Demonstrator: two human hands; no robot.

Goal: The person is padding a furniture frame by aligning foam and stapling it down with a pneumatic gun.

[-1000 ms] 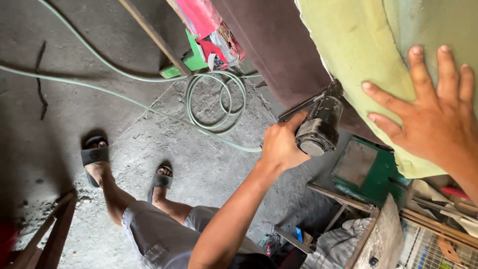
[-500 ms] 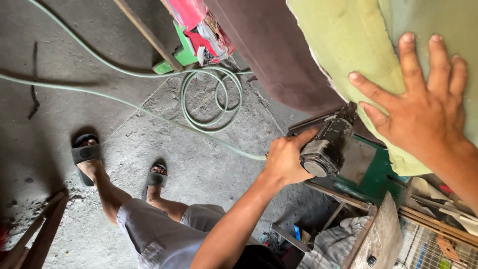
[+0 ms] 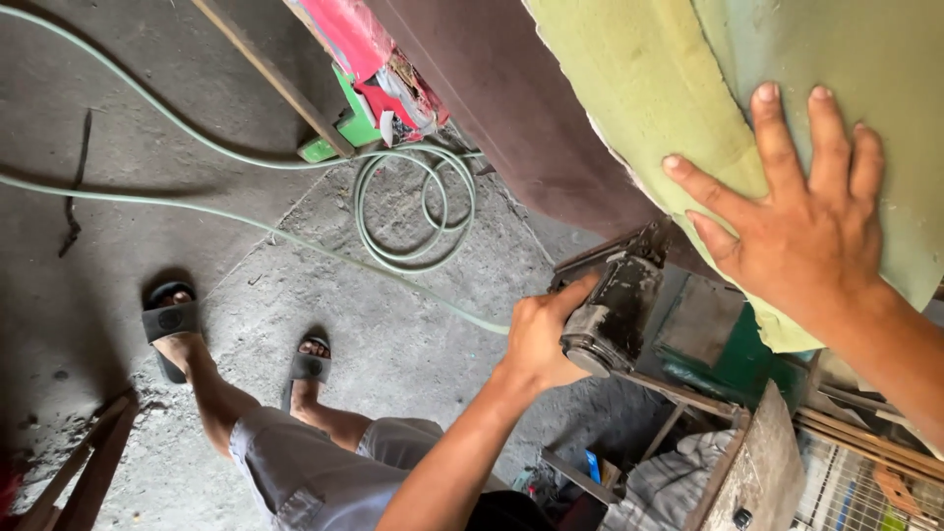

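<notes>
My left hand (image 3: 539, 339) is closed around a dark, dusty hand-held power tool (image 3: 615, 310). The tool's head sits against the lower edge of a large panel (image 3: 639, 88) coated in yellow-green filler. My right hand (image 3: 801, 231) lies flat on that panel, fingers spread and holding nothing, just right of the tool. The panel's bare part (image 3: 511, 118) is dark maroon. A pale green hose (image 3: 413, 211) runs across the concrete floor, loops into a coil and leads toward the tool.
My legs and black sandals (image 3: 172, 324) stand on the grey concrete floor at lower left. A green metal stand (image 3: 737, 359) and wooden pieces (image 3: 757, 472) sit below the panel. Red and green items (image 3: 359, 69) lie at the top. Wood strips (image 3: 79, 472) are at the bottom left.
My left hand has carried the power tool down and to the right along the panel's edge. My right hand stays flat on the green surface.
</notes>
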